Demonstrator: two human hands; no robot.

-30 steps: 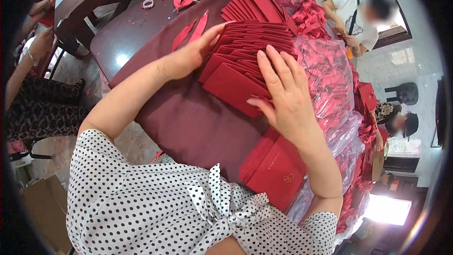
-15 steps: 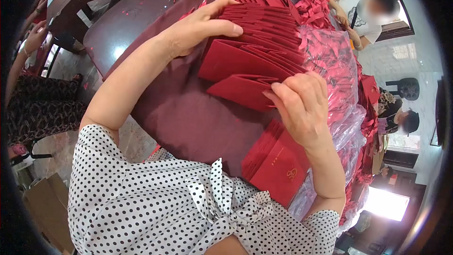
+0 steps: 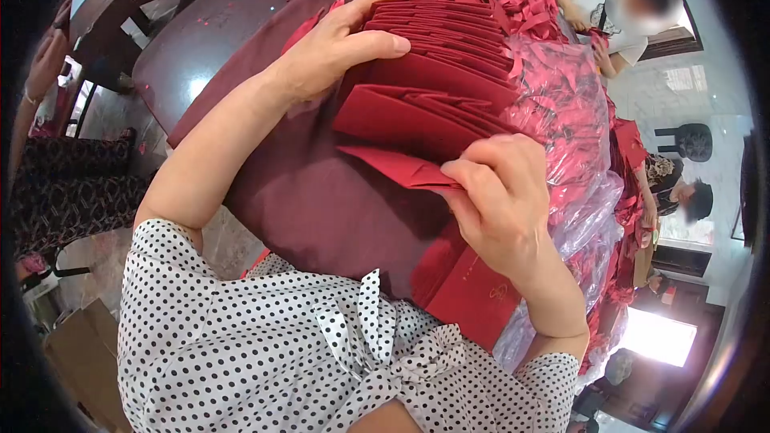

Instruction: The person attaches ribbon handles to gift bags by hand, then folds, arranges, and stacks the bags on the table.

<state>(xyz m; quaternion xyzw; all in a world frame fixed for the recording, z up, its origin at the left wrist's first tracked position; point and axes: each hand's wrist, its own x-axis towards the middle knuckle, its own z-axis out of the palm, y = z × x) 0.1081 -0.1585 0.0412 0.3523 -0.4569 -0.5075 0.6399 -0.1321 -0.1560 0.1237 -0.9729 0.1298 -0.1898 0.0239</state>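
Our right hand [image 3: 505, 204] pinches the near card [image 3: 395, 167], and our left hand [image 3: 325, 56] clasps the left side of the stack [image 3: 437, 28] on the table [image 3: 180, 56]; we seem to be parting the two. A clean split calls for a steady left hold.

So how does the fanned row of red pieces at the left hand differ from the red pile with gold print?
The fanned row stands its pieces on edge, spread apart; the printed pile lies broad face up.
Gold marks show on the printed pile, none on the fanned row.
The left hand grips the fanned row, while neither hand grips the printed pile.
Both are red and layered.
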